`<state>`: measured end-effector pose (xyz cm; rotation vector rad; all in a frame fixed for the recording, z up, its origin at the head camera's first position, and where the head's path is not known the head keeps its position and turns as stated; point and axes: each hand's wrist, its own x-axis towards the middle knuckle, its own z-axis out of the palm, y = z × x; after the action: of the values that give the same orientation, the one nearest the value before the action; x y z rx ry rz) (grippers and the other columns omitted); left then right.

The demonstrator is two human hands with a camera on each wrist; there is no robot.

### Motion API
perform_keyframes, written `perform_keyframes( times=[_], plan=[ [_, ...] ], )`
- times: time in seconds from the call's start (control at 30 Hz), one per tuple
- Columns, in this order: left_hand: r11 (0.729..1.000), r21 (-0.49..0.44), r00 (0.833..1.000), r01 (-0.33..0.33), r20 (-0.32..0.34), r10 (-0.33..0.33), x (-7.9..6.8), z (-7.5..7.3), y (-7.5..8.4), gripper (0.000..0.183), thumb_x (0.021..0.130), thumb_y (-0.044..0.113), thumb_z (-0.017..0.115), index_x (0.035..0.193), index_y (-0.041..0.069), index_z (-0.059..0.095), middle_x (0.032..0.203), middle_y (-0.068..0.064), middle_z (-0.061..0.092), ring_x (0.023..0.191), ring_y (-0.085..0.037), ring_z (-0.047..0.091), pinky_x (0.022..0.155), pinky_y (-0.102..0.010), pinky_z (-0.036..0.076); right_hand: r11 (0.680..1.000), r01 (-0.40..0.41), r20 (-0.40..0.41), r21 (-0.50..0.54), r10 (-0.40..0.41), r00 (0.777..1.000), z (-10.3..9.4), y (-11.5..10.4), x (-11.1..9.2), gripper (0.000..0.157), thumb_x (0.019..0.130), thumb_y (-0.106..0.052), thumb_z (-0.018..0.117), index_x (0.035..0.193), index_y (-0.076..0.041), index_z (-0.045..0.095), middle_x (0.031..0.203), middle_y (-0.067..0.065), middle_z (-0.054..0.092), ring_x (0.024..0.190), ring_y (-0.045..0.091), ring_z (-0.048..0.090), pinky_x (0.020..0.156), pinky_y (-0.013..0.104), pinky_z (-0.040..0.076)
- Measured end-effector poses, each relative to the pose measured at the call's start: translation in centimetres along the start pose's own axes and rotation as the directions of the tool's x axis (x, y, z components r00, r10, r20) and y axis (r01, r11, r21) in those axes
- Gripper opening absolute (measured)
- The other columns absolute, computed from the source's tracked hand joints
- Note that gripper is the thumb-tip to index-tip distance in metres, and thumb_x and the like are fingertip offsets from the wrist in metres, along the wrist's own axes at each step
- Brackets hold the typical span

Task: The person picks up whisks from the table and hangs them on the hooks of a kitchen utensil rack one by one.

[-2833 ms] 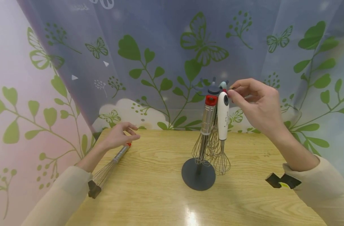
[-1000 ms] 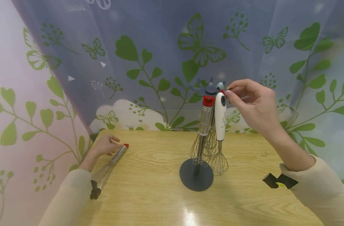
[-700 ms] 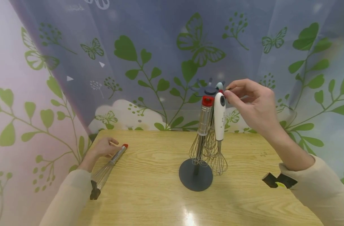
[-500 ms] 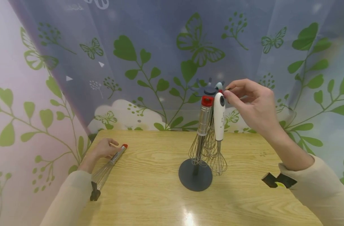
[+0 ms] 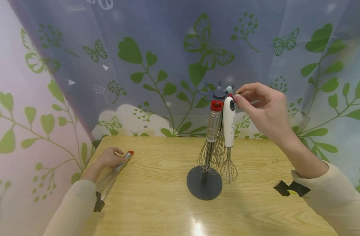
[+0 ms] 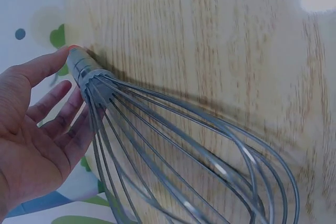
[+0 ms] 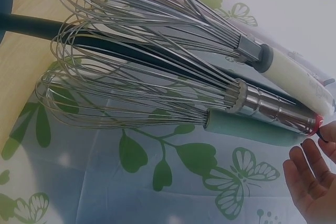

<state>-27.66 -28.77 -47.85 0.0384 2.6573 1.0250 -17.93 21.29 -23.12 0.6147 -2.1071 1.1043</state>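
Note:
A whisk (image 5: 112,173) with a steel handle and red end lies on the table at left. My left hand (image 5: 109,156) is at its handle; in the left wrist view the thumb reaches the handle's end (image 6: 80,62) and the loosely bent fingers lie alongside. A dark whisk stand (image 5: 204,182) carries several hanging whisks, among them a steel-handled one with a red end (image 5: 214,121), a white-handled one (image 5: 229,123) and a pale green-handled one (image 7: 252,127). My right hand (image 5: 268,109) pinches the dark tip of a stand hook (image 7: 321,136) between thumb and fingers.
The wooden table (image 5: 156,196) ends at a patterned curtain (image 5: 156,82) printed with green leaves and butterflies. A pale curtain (image 5: 8,108) borders the left side. Black wrist-camera mounts (image 5: 292,188) sit at both sleeves.
My left hand has come back and down from above the whisk's red end to its handle. The right hand keeps its pinch at the stand's hook. The view has shifted slightly.

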Motion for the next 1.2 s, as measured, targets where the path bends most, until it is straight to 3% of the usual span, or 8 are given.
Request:
perform_keyframes(
  times=[0.17, 0.67, 0.9, 1.2],
  plan=[
    [1.0, 0.012, 1.0, 0.002, -0.001, -0.002, 0.1, 0.3, -0.3, 0.058, 0.087, 0.026, 0.071, 0.129, -0.009, 0.05, 0.107, -0.026, 0.066, 0.079, -0.02, 0.066, 0.065, -0.032, 0.058, 1.0, -0.001, -0.001, -0.001, 0.001, 1.0, 0.1, 0.0, 0.0, 0.009, 0.088, -0.013, 0.071, 0.096, -0.009, 0.07, 0.08, -0.018, 0.067, 0.068, 0.001, 0.064, 0.061, 0.012, 0.052],
    [0.999, 0.031, 1.0, 0.013, -0.016, -0.013, 0.8, 1.2, -0.6, 0.058, 0.086, 0.027, 0.073, 0.13, -0.003, 0.051, 0.114, -0.028, 0.063, 0.069, -0.016, 0.06, 0.05, -0.026, 0.049, 1.0, -0.002, -0.003, 0.008, 0.002, 1.0, 0.2, 0.1, 0.0, 0.009, 0.088, -0.013, 0.072, 0.095, -0.008, 0.071, 0.08, -0.016, 0.067, 0.068, 0.001, 0.065, 0.06, 0.012, 0.052],
    [0.998, 0.054, 1.0, -0.023, -0.014, 0.024, 0.6, 1.1, -0.3, 0.051, 0.087, 0.022, 0.071, 0.126, -0.006, 0.053, 0.114, -0.03, 0.063, 0.081, -0.022, 0.065, 0.06, -0.029, 0.053, 1.0, -0.001, -0.001, 0.022, 0.001, 1.0, 0.1, 0.0, 0.1, 0.009, 0.088, -0.012, 0.071, 0.095, -0.007, 0.071, 0.079, -0.017, 0.068, 0.067, 0.003, 0.065, 0.06, 0.012, 0.052],
    [0.998, 0.053, 1.0, -0.02, -0.01, 0.02, 0.9, 1.1, -0.4, 0.049, 0.088, 0.02, 0.07, 0.127, -0.005, 0.053, 0.115, -0.03, 0.062, 0.081, -0.022, 0.065, 0.06, -0.029, 0.054, 1.0, 0.004, -0.006, 0.02, -0.003, 1.0, 0.2, 0.1, 0.1, 0.009, 0.088, -0.012, 0.071, 0.095, -0.006, 0.07, 0.078, -0.018, 0.067, 0.066, 0.005, 0.065, 0.059, 0.012, 0.052]
  ],
)
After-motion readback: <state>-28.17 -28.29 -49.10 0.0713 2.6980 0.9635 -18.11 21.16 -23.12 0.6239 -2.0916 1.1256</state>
